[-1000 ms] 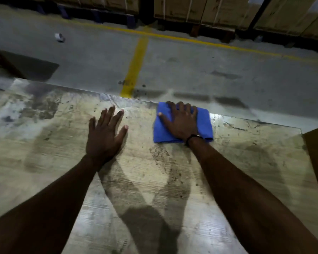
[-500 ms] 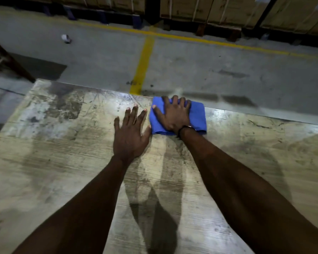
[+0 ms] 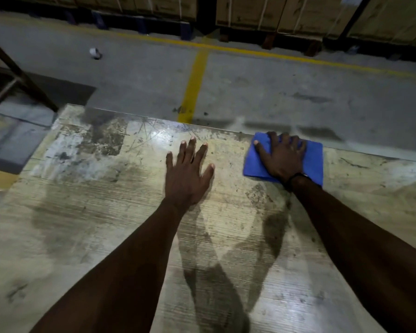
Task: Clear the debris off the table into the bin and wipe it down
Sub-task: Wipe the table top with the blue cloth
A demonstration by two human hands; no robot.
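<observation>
Blue cloth [image 3: 312, 159]: folded, flat on worn table [image 3: 106, 212] at its far edge, under right hand [image 3: 280, 159], whose fingers press down on it, spread. Left hand [image 3: 187, 174]: flat on bare tabletop, fingers splayed wide, near the cloth, apart from it.

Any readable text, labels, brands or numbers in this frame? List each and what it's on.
None readable.
Stacked cartons at the back: any print is too dark and blurred to read.
Blue cloth under the right hand: no label visible.
Table: only stains and scratches.
Yellow floor lines: plain markings, no characters.
</observation>
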